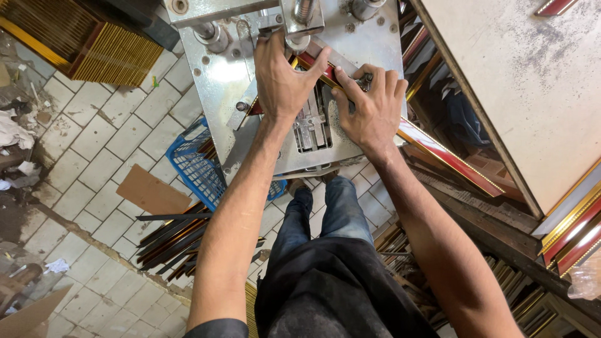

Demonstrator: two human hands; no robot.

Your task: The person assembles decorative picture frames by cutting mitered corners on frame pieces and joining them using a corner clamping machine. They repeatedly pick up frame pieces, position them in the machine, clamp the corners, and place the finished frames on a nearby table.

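The left hand [285, 78] lay flat on the metal machine [231, 75], palm down, fingers spread toward twelve o'clock, pressing a strip of red and gold moulding [447, 156] against the machine's top. The right hand [372, 109] sat just beside it at three o'clock, fingers bent and closed over the same strip where it met the middle of the machine. The strip ran from under both hands out toward four o'clock, past the machine's edge, its far end free in the air.

As a judgement, the work stood at the holding stage: the strip was seated and pinned in place, but whether the joint under the hands was already made could not be told, since the hands covered it. A blue basket [197, 166] stood on the tiled floor [94, 144] at seven o'clock of the machine, with dark strips [172, 241] piled below it, and a pale board [532, 81] lay at two o'clock.
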